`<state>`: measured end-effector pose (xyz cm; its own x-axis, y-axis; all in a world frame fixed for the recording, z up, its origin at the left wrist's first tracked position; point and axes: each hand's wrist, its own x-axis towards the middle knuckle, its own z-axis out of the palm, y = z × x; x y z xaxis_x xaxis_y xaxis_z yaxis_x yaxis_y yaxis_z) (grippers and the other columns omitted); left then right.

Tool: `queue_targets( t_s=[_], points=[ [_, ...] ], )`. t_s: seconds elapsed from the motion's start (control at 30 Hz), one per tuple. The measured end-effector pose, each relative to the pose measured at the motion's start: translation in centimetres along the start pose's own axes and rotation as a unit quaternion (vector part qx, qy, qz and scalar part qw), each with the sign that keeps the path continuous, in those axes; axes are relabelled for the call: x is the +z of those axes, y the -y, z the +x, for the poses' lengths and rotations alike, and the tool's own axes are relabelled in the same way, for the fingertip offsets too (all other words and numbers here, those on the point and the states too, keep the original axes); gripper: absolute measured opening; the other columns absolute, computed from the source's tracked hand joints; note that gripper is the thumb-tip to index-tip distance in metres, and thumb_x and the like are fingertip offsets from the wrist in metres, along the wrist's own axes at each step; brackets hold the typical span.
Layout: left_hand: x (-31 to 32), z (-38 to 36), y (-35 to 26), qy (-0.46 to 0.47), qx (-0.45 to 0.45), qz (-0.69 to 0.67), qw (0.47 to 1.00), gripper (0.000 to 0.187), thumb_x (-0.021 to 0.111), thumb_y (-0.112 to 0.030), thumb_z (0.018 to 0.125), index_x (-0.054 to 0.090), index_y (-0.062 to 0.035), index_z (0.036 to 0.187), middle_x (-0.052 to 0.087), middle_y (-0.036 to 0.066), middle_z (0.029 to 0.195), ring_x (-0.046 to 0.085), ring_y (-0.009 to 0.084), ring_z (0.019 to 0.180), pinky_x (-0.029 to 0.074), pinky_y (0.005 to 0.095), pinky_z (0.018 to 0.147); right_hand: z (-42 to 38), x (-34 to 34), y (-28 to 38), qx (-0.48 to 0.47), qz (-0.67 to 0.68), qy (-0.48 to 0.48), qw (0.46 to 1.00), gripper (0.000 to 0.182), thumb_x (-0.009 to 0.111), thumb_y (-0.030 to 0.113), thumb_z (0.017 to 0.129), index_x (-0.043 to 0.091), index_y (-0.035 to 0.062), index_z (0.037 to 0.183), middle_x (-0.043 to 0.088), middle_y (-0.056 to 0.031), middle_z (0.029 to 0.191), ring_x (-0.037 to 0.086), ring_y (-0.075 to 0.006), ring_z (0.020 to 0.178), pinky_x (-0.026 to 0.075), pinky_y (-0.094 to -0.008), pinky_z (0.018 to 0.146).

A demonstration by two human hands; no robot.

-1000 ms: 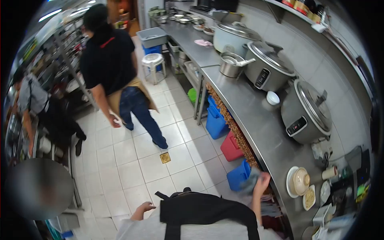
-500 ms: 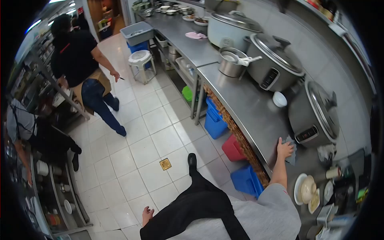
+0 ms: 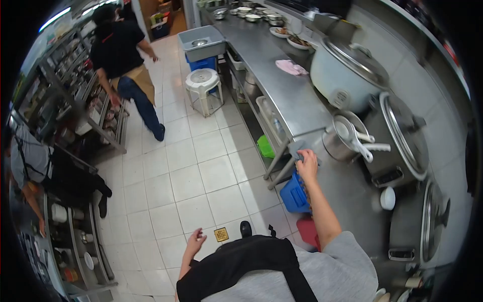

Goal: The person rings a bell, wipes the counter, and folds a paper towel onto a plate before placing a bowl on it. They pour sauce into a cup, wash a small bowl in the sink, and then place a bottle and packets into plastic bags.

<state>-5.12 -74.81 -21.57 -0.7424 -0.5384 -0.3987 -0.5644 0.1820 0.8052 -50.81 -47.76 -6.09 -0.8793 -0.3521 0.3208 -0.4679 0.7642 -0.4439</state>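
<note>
My right hand [image 3: 307, 163] is closed on a grey cloth [image 3: 298, 149] at the front edge of the steel counter [image 3: 332, 183], near the joint between two counter sections. A steel pot [image 3: 336, 140] with white-handled strainers or ladles stands just to the right of this hand. Over the tiled floor hangs my left hand [image 3: 195, 241], fingers apart and holding nothing. A pink cloth [image 3: 291, 67] lies on the farther counter, beside a large pale rice cooker [image 3: 336, 75].
One person [image 3: 121, 55] walks at the upper left; another [image 3: 37, 156] stands by the left shelves. A white stool [image 3: 203, 88] and a grey tub [image 3: 202, 43] are ahead. Blue [image 3: 294, 194] and red bins [image 3: 308, 232] sit under the counter. Dark cookers [image 3: 397, 146] line the wall.
My right hand has carried the grey cloth forward along the counter to its front edge. My left hand has risen a little. The walking person is farther off, and my view has moved forward.
</note>
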Motion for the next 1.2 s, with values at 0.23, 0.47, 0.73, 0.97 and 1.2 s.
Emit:
queue_targets(
  t_s=[0.23, 0.47, 0.73, 0.97, 1.2],
  points=[
    [-5.3, 1.5, 7.1, -0.124, -0.195, -0.009, 0.973, 0.048, 0.063, -0.02, 0.075, 0.049, 0.0002, 0.116, 0.057, 0.021, 0.105, 0.059, 0.031, 0.091, 0.048, 0.0367, 0.078, 17.0, 2.0, 3.0, 0.0, 0.177, -0.031, 0.984, 0.055, 0.06, 0.035, 0.079, 0.046, -0.0018, 0.119, 0.045, -0.0239, 0.121, 0.043, -0.0362, 0.112, 0.034, -0.0389, 0.094],
    [-9.8, 2.8, 17.0, 0.017, -0.311, 0.201, 0.929, 0.052, 0.062, -0.029, 0.076, 0.049, 0.0006, 0.116, 0.054, 0.023, 0.111, 0.052, 0.0353, 0.103, 0.042, 0.0404, 0.088, 23.8, 9.8, 7.0, 0.07, -0.147, 0.079, 0.984, 0.098, 0.078, 0.032, 0.058, 0.024, 0.0032, 0.135, 0.02, -0.0283, 0.137, 0.022, -0.0442, 0.125, 0.023, -0.0444, 0.103],
    [-27.4, 31.4, 7.9, -0.08, -0.239, 0.197, 0.947, 0.058, 0.061, -0.035, 0.076, 0.046, 0.0011, 0.119, 0.052, 0.023, 0.115, 0.048, 0.036, 0.109, 0.039, 0.0415, 0.092, 33.0, 18.0, 11.5, 0.091, -0.237, -0.006, 0.967, 0.082, 0.076, 0.018, 0.062, 0.032, 0.0047, 0.129, 0.03, -0.0256, 0.132, 0.033, -0.041, 0.119, 0.03, -0.0438, 0.1],
    [-35.0, 56.7, -11.8, -0.104, 0.062, 0.066, 0.99, 0.05, 0.064, -0.02, 0.075, 0.046, -0.0024, 0.119, 0.057, 0.02, 0.106, 0.059, 0.0268, 0.09, 0.048, 0.0345, 0.077, 40.0, 22.2, 14.9, 0.091, -0.25, -0.045, 0.963, 0.074, 0.074, 0.014, 0.064, 0.036, 0.0053, 0.127, 0.035, -0.0252, 0.128, 0.038, -0.0391, 0.115, 0.033, -0.0416, 0.097],
    [-30.7, 66.4, -11.6, 0.151, 0.014, 0.254, 0.955, 0.059, 0.069, -0.037, 0.069, 0.05, -0.0057, 0.115, 0.058, 0.017, 0.105, 0.058, 0.0303, 0.09, 0.047, 0.0382, 0.078, 46.7, 26.4, 18.2, 0.09, -0.219, -0.058, 0.97, 0.069, 0.073, 0.013, 0.063, 0.04, 0.0068, 0.124, 0.035, -0.0215, 0.129, 0.038, -0.0377, 0.116, 0.034, -0.0417, 0.097]
  ],
)
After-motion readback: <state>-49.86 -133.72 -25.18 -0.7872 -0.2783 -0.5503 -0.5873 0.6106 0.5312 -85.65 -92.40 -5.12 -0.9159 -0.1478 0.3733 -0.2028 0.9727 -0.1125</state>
